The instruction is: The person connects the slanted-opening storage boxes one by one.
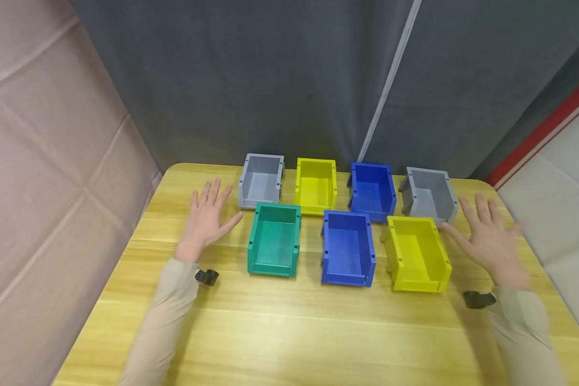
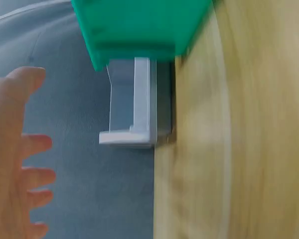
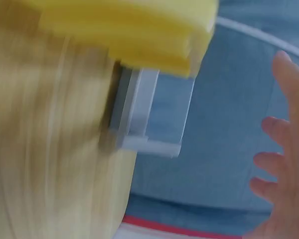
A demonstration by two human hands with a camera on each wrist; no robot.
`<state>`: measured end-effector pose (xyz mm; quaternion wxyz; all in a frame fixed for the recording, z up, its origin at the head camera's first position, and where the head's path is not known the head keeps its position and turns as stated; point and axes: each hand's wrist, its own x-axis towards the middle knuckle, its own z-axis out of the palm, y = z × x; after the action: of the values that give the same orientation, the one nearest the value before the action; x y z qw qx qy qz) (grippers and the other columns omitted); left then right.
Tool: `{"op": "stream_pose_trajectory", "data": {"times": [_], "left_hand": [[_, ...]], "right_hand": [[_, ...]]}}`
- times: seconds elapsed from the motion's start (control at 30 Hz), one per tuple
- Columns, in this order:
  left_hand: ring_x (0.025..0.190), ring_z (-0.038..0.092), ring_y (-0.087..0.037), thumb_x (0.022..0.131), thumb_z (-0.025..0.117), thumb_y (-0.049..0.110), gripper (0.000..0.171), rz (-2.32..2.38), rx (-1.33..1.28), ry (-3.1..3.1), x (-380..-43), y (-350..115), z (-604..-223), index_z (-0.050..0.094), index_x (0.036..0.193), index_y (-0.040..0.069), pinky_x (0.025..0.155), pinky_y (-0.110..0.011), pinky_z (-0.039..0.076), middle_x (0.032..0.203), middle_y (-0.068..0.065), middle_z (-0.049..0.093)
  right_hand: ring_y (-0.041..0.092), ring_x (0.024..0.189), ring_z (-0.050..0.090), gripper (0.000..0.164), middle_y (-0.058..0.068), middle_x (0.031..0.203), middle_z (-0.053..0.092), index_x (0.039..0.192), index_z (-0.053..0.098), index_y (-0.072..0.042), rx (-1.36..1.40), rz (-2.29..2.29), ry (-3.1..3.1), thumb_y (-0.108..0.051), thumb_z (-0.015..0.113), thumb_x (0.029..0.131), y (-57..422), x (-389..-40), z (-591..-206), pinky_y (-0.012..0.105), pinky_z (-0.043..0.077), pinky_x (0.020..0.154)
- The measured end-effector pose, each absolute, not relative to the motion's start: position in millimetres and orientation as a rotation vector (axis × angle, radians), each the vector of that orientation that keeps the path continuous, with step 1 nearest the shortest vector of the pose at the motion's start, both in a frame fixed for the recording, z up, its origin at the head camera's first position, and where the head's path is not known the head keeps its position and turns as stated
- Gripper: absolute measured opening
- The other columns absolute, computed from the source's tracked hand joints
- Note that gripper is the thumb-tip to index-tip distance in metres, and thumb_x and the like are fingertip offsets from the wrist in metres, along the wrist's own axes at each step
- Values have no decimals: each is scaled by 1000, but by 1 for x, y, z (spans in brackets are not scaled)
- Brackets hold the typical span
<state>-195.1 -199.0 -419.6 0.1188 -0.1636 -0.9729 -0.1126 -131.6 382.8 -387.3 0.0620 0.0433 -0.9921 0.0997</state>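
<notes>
My left hand [image 1: 204, 222] is held over the table's left side with fingers straight and spread, holding nothing. Nearest to it are the green bin [image 1: 275, 239] and the left grey bin [image 1: 261, 180]. On the other side my right hand [image 1: 493, 244] spreads its fingers, also bare, beside the front yellow bin [image 1: 417, 254] and the right grey bin [image 1: 430, 196]. In the left wrist view the green bin [image 2: 139, 30] looms close, with the grey bin [image 2: 142, 104] behind it. The right wrist view has the yellow bin [image 3: 134, 30] blurred, the grey bin [image 3: 154, 114] beyond.
Between the hands stand a front blue bin [image 1: 348, 247], a back blue bin [image 1: 372, 191] and a back yellow bin [image 1: 316, 185]. All the bins form two rows on the wooden table [image 1: 289, 338]. A dark curtain [image 1: 251, 80] hangs behind the table's far edge.
</notes>
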Motion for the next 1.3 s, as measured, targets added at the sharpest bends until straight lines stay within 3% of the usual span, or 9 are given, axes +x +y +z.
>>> {"op": "stream_pose_trajectory", "data": {"times": [0.17,0.23,0.33,0.77,1.1,1.3], "left_hand": [[132,30,-40,91,54,36,58,-470,-663,-2709,-190,-189,-424,44,135,-2,107,-52,23,141,-24,38],[127,38,-40,91,57,29,52,-530,-719,-2662,-188,-183,-425,49,130,-4,105,-51,28,135,-24,45],[122,45,-39,91,59,24,45,-618,-773,-2621,-184,-172,-428,53,125,-6,104,-49,30,130,-24,51],[103,58,-36,88,64,12,45,-919,-769,-2652,-171,-151,-432,50,124,-11,86,-44,48,121,-26,55],[80,64,-28,87,65,7,43,-1085,-719,-2661,-172,-150,-439,50,122,-13,67,-32,54,105,-24,61],[70,66,-24,84,69,10,25,-1108,-650,-2659,-171,-151,-440,61,100,-8,60,-28,53,87,-19,66]], "right_hand": [[52,125,30,66,34,139,32,140,34,2,328,396,-2826,-37,57,93,359,-135,-385,66,20,99],[53,112,43,60,35,129,44,133,42,6,398,405,-2771,-33,61,91,345,-135,-385,62,34,91],[47,95,55,56,32,121,52,128,47,5,434,428,-2764,-30,66,88,324,-134,-386,58,45,78],[32,71,64,30,24,88,66,100,61,10,654,668,-2637,-8,73,79,252,-138,-401,39,53,56],[31,72,64,45,22,85,66,115,55,13,449,769,-2877,-19,69,86,226,-143,-408,39,53,61],[32,75,64,48,24,88,64,124,48,14,285,810,-3009,-10,66,86,218,-145,-408,38,54,62]]}}
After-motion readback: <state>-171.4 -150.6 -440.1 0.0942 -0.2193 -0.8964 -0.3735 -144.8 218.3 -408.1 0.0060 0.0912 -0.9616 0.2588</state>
